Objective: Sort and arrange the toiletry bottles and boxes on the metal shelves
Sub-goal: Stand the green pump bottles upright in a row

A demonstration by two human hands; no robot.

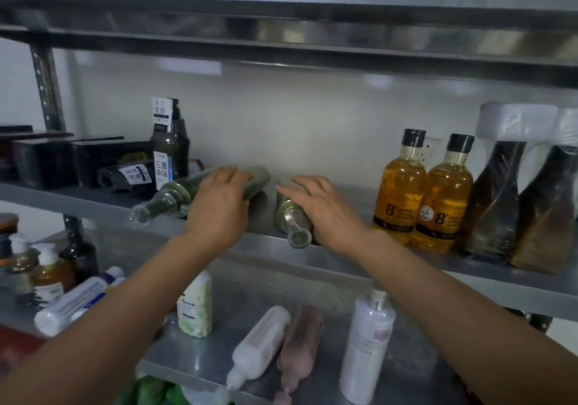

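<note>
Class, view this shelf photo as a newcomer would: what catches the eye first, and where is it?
On the middle shelf, the left hand rests on a green bottle lying on its side, and the right hand on a second green bottle. Right of them stand two amber bottles with black caps.

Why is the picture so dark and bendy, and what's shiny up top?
Head view: the light is dim, so colours look murky; the wide lens bows the middle shelf's edge; glare streaks the top shelf's underside; the corners blur, while the yellow bottles look sharp.
</note>
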